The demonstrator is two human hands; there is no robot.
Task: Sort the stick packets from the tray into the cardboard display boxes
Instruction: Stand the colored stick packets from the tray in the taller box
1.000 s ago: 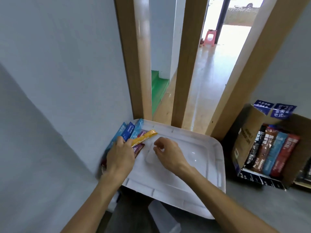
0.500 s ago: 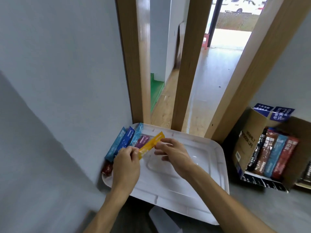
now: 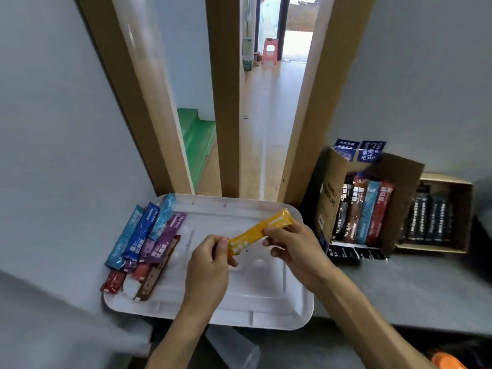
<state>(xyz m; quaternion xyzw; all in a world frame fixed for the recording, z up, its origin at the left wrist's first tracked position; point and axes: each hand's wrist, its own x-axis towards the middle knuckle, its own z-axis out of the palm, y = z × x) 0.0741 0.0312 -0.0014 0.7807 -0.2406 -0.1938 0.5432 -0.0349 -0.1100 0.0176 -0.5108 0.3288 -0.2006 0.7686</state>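
Both hands up over the white tray (image 3: 266,302), w/ the yellow packet (image 3: 259,233) stretched between them. Left hand (image 3: 210,262) pinches the lower-left end, thumb & fingers curled round it. Right hand (image 3: 292,246) grips near the upper-right end, fingers wrapped over the top. Packet's tilted, high end toward the boxes, held above the tray's middle; can't tell for sure, but it looks clear of the tray surface.

Left side of the tray holds the rest of the pile, lying flat & overlapping. Light blue packet (image 3: 125,235) sits at the outer edge, dark blue packet (image 3: 141,233) just beside it, and a second light blue one (image 3: 163,217) is further back. Purple packet (image 3: 166,241) lies next to those, brown packet (image 3: 157,272) runs along the inner side, and red packet (image 3: 113,280) is at the near corner, partly under the others.

Over on the right, on the grey tabletop (image 3: 399,288): cardboard box (image 3: 330,193) w/ blue flaps, near the tray's back-right corner, open side facing us. Inside it packets stand upright in a row: black, brown, blue, red, side by side. Second cardboard box (image 3: 460,217) sits right next to it, further right, packed w/ dark packets (image 3: 428,219); labels too blurred to read.

Behind the tray are wooden posts (image 3: 226,102), w/ a pink stool (image 3: 269,50) far down the corridor.
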